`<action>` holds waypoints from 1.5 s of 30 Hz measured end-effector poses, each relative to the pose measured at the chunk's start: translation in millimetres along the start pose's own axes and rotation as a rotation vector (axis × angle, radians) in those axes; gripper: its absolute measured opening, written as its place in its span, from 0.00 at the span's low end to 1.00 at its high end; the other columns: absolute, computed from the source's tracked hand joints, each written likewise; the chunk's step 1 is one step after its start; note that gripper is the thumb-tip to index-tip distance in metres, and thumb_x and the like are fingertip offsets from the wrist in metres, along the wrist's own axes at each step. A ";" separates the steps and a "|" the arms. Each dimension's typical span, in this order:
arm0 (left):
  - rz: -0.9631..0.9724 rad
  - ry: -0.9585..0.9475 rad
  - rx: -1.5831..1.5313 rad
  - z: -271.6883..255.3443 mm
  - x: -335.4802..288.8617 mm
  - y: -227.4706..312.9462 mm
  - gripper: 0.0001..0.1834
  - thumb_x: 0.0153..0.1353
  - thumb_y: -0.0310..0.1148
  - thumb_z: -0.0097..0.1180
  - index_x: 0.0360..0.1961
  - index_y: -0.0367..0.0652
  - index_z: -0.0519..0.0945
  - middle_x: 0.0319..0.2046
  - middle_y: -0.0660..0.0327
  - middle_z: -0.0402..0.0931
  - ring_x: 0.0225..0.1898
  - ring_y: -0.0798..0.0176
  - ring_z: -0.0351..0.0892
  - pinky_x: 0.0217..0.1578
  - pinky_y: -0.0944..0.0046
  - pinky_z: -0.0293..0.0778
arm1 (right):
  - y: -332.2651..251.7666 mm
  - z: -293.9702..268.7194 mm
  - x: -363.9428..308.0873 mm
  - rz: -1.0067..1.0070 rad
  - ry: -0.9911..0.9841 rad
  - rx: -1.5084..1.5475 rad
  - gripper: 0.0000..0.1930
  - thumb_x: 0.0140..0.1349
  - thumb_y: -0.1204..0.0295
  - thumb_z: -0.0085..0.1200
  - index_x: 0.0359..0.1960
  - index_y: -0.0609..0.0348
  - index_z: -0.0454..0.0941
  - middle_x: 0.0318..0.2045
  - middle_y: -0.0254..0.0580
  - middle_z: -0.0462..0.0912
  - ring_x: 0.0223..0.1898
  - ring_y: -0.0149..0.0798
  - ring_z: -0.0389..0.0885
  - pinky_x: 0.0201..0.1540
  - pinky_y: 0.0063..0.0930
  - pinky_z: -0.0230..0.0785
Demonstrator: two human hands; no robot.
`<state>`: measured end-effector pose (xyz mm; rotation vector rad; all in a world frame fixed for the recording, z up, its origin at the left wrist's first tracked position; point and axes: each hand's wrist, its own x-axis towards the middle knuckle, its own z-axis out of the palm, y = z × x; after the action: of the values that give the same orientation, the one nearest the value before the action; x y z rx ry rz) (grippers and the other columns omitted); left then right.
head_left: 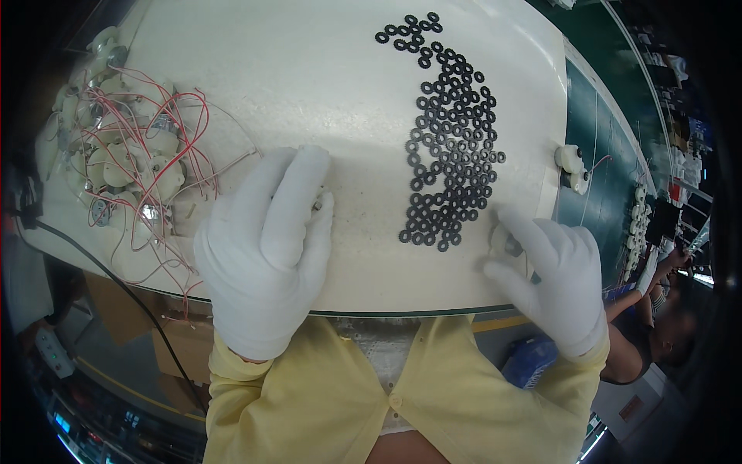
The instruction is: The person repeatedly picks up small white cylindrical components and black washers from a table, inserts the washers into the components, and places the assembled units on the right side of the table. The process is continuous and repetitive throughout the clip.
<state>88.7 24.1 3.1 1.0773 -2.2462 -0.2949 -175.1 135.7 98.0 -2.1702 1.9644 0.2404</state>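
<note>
My left hand (267, 247), in a white glove, is closed around a thing mostly hidden by the fingers. A small metallic bit (317, 205) of it shows between thumb and finger. At the table's front right, my gloved right hand (553, 271) has its thumb and forefinger curled around a small whitish motor (501, 241) with a grey end. The fingers partly cover this motor. Between the hands, farther back, small black toothed rings (456, 147) lie flat in a long loose band. Left of my left hand sits a pile of whitish geared motors (116, 166) with red and white wires.
Two similar motors (572, 162) rest at the table's right edge, beside a green belt (599, 131) bearing a row of whitish parts (637, 224). A black cable (116, 274) hangs at the left. Another person (657, 325) works at the far right. A blue object (529, 361) lies below the table edge.
</note>
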 end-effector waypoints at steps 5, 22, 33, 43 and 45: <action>-0.059 -0.074 0.006 -6.4 -1.8 4.6 0.27 0.52 0.22 0.69 0.56 0.44 0.82 0.50 0.55 0.83 0.38 0.52 0.81 0.40 0.56 0.76 | 12.0 15.5 9.0 -0.012 0.137 0.299 0.21 0.56 0.67 0.69 0.51 0.54 0.79 0.32 0.35 0.85 0.30 0.43 0.82 0.36 0.37 0.68; -0.049 -0.073 0.045 -5.4 -7.2 0.4 0.29 0.51 0.24 0.70 0.57 0.46 0.81 0.50 0.59 0.83 0.36 0.55 0.78 0.38 0.57 0.74 | 0.0 9.2 22.7 -0.176 0.188 0.008 0.23 0.50 0.75 0.68 0.50 0.47 0.82 0.39 0.32 0.83 0.35 0.40 0.78 0.41 0.35 0.67; -0.039 -0.081 0.013 -7.4 0.6 1.9 0.27 0.52 0.25 0.69 0.56 0.46 0.81 0.49 0.58 0.83 0.34 0.52 0.78 0.35 0.55 0.73 | 22.8 -5.4 -4.6 -0.249 0.027 -0.172 0.24 0.49 0.72 0.60 0.52 0.44 0.80 0.35 0.30 0.75 0.35 0.37 0.75 0.42 0.35 0.65; 0.020 -0.027 -0.041 0.1 2.5 -0.1 0.27 0.52 0.24 0.69 0.55 0.45 0.81 0.45 0.58 0.83 0.30 0.53 0.78 0.31 0.55 0.72 | 26.6 -7.0 -1.4 -0.292 -0.028 -0.222 0.20 0.52 0.72 0.55 0.49 0.46 0.78 0.32 0.29 0.71 0.31 0.36 0.71 0.40 0.33 0.64; 0.015 -0.036 -0.031 -0.1 2.4 0.0 0.27 0.52 0.24 0.69 0.56 0.46 0.81 0.46 0.57 0.83 0.31 0.53 0.78 0.31 0.55 0.72 | 23.7 -6.9 0.2 -0.291 -0.033 -0.234 0.19 0.53 0.72 0.55 0.49 0.46 0.78 0.32 0.29 0.70 0.32 0.36 0.71 0.40 0.32 0.64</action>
<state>87.7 22.3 4.2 1.0456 -2.2730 -0.3443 -198.7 131.4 103.6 -2.5436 1.6450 0.4745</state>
